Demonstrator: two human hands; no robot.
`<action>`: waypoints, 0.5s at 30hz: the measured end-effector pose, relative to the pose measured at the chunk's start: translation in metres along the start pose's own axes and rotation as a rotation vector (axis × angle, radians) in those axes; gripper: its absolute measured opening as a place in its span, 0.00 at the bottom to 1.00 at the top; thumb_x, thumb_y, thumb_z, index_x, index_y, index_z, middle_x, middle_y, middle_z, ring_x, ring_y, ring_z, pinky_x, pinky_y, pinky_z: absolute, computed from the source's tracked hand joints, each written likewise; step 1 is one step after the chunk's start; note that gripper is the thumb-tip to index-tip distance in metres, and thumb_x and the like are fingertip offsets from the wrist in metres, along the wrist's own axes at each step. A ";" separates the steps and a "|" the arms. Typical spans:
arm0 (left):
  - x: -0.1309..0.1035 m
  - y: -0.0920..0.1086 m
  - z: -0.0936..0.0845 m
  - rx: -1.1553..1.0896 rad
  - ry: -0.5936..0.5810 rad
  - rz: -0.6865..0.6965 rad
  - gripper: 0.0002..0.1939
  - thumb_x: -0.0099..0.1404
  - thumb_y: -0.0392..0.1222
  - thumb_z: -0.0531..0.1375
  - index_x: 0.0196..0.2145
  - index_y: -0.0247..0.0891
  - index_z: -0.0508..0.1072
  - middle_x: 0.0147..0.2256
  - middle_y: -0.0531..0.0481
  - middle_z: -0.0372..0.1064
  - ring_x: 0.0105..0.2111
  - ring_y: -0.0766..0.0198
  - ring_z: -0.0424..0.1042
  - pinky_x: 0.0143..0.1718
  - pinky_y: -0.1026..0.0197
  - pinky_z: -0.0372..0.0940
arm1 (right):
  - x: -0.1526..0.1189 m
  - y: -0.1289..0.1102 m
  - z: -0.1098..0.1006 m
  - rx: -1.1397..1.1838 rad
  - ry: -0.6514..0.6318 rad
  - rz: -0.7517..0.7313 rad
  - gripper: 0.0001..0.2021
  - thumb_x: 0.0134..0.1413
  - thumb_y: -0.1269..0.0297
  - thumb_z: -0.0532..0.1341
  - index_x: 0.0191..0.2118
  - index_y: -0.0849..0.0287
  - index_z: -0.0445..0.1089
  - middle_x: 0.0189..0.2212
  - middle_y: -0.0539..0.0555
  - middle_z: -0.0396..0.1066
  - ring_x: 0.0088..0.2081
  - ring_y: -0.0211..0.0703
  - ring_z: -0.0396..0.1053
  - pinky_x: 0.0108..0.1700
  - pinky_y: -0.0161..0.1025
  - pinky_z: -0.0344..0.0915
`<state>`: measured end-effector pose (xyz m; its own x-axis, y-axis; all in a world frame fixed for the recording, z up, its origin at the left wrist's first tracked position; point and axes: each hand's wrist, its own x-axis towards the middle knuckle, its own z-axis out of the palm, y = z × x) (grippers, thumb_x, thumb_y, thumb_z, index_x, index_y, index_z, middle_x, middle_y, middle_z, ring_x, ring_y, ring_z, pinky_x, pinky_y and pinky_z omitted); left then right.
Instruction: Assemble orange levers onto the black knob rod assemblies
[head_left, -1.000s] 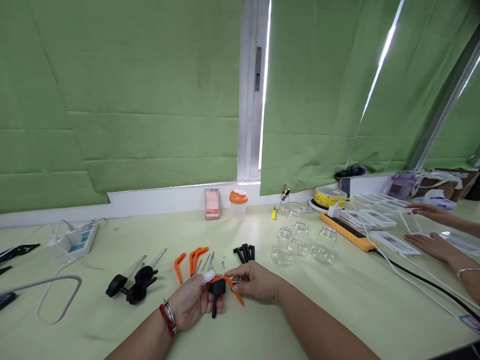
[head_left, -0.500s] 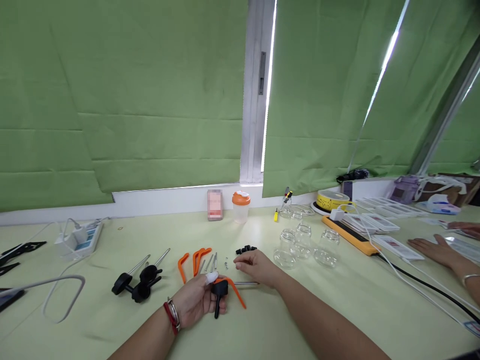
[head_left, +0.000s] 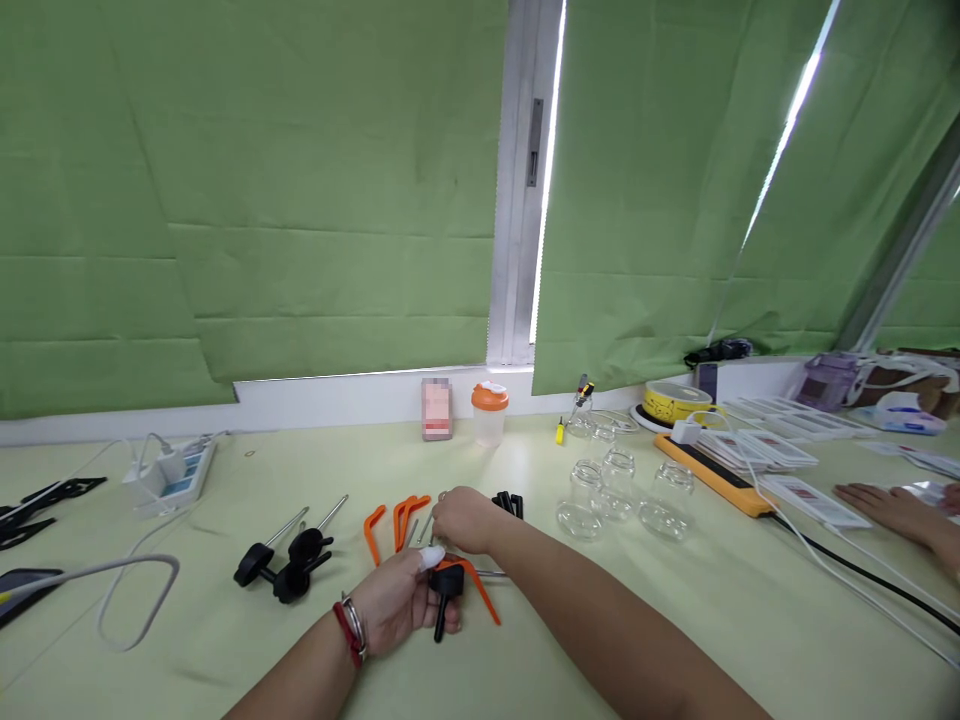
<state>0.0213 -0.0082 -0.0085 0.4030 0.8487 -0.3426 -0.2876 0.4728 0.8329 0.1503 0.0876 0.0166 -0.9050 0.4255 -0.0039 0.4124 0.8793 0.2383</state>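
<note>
My left hand (head_left: pixel 394 602) grips a black round part with a stem (head_left: pixel 448 580), its thumb, which has a white covering, on top. A bent orange handle (head_left: pixel 484 590) and a metal rod (head_left: pixel 493 574) stick out to the right of that part. Just above, my right hand (head_left: pixel 466 520) is closed with fingertips together, by the loose thin metal rods (head_left: pixel 424 528); whatever is between its fingers is hidden. More orange handles (head_left: pixel 403 520) lie left of the rods. Small black pieces (head_left: pixel 510 503) lie behind the right wrist.
Black parts with metal rods (head_left: pixel 291 580) lie on the left, near a white power strip (head_left: pixel 180 480). Glass jars (head_left: pixel 616 485), an orange power strip (head_left: pixel 709 475) and cables are at right. Another person's hand (head_left: pixel 889 508) rests far right. An orange-lidded cup (head_left: pixel 489 418) stands behind.
My right hand has moved left, from beside the small black pieces to the metal rods. My left hand keeps its hold on the black part. The view has shifted slightly.
</note>
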 end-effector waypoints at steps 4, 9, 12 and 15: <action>0.001 0.000 -0.002 0.001 -0.016 0.003 0.11 0.61 0.45 0.56 0.27 0.35 0.65 0.24 0.49 0.67 0.21 0.59 0.70 0.31 0.51 0.67 | 0.006 0.000 0.000 -0.096 -0.027 -0.058 0.08 0.48 0.78 0.58 0.30 0.63 0.74 0.30 0.57 0.74 0.35 0.47 0.71 0.31 0.38 0.60; 0.001 0.000 -0.002 -0.005 -0.021 0.007 0.11 0.61 0.46 0.57 0.28 0.36 0.64 0.24 0.50 0.67 0.22 0.59 0.70 0.32 0.51 0.66 | 0.009 -0.001 0.003 -0.147 -0.026 -0.120 0.06 0.51 0.73 0.59 0.29 0.62 0.74 0.30 0.56 0.75 0.35 0.48 0.70 0.29 0.39 0.59; 0.001 0.001 -0.001 0.003 -0.015 0.005 0.11 0.61 0.47 0.57 0.28 0.36 0.64 0.24 0.50 0.67 0.21 0.60 0.70 0.31 0.52 0.66 | 0.009 -0.003 0.002 -0.162 -0.023 -0.156 0.06 0.51 0.70 0.60 0.29 0.60 0.74 0.31 0.56 0.75 0.36 0.48 0.70 0.29 0.39 0.58; 0.001 0.001 -0.001 0.006 0.002 -0.003 0.11 0.61 0.47 0.58 0.28 0.37 0.64 0.24 0.50 0.67 0.20 0.60 0.70 0.31 0.52 0.66 | 0.010 -0.004 0.000 -0.174 -0.032 -0.179 0.05 0.50 0.70 0.61 0.29 0.60 0.75 0.32 0.55 0.75 0.37 0.47 0.70 0.30 0.39 0.57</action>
<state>0.0208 -0.0066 -0.0081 0.4020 0.8477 -0.3461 -0.2809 0.4739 0.8346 0.1394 0.0879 0.0156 -0.9572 0.2748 -0.0912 0.2187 0.8926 0.3944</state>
